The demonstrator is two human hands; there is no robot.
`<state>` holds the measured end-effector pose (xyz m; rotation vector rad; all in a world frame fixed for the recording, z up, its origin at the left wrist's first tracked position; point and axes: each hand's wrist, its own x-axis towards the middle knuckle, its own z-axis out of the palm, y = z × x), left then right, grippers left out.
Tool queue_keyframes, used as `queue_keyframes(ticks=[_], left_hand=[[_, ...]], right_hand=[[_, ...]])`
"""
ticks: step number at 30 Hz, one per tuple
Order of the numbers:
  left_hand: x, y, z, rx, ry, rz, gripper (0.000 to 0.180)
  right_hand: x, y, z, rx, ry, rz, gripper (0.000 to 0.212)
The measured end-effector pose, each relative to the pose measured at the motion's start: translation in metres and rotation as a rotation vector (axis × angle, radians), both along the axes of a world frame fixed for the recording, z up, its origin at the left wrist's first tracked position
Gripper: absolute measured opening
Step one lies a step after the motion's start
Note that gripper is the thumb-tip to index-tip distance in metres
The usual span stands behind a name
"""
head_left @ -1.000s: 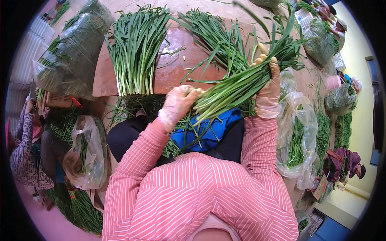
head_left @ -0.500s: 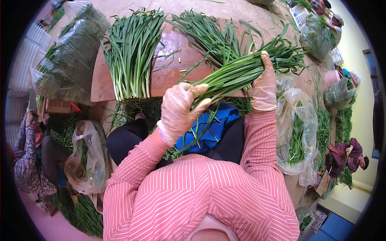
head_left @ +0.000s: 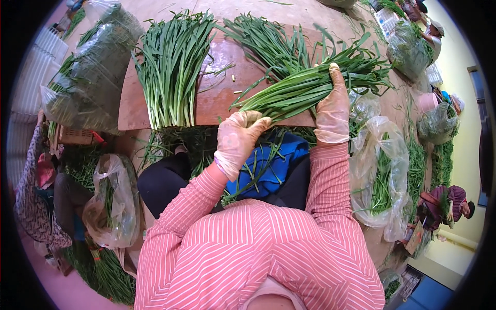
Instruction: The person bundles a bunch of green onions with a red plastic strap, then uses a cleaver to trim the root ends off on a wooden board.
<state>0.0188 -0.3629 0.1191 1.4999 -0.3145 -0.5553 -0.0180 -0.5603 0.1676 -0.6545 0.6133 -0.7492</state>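
Note:
A bunch of garlic chives (head_left: 294, 94) is held slantwise above a reddish-brown board, its pale stem ends toward the left and its leafy tips toward the upper right. My right hand (head_left: 332, 112), in a thin whitish glove, grips the middle of the bunch with the thumb on top. At the stem ends, my gloved left hand (head_left: 236, 140) has its thumb and fingers pinched round the stalks. On the board (head_left: 216, 95), a neat pile of chives (head_left: 173, 77) lies at the left, stems toward me. A looser pile of chives (head_left: 266, 46) lies behind the held bunch, partly hidden by it.
A blue cloth (head_left: 271, 165) with loose leaves covers my lap. Clear plastic bags of greens stand at the right (head_left: 382, 181), left (head_left: 111, 201) and far left (head_left: 93, 72). Co-workers sit at the left (head_left: 39, 191) and right (head_left: 447, 206).
My left hand has moved slightly right and down along the stem ends. My right hand keeps its grip, shifted slightly left. The co-worker at the left has changed arm position.

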Motion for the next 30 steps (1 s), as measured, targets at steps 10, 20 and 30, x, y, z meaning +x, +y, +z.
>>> queue_keyframes(ticks=[10,20,30], left_hand=[[0.024,0.101,-0.036,0.97,-0.322,-0.289,0.028],[0.023,0.05,-0.039,0.256,0.035,-0.4,0.022],[0.016,0.026,-0.003,-0.166,0.382,-0.271,0.039]], right_hand=[[-0.013,-0.043,-0.005,-0.296,0.048,-0.059,0.027],[-0.003,-0.036,-0.005,0.018,-0.039,-0.027,0.025],[0.001,-0.021,-0.006,-0.004,-0.094,0.022,0.027]])
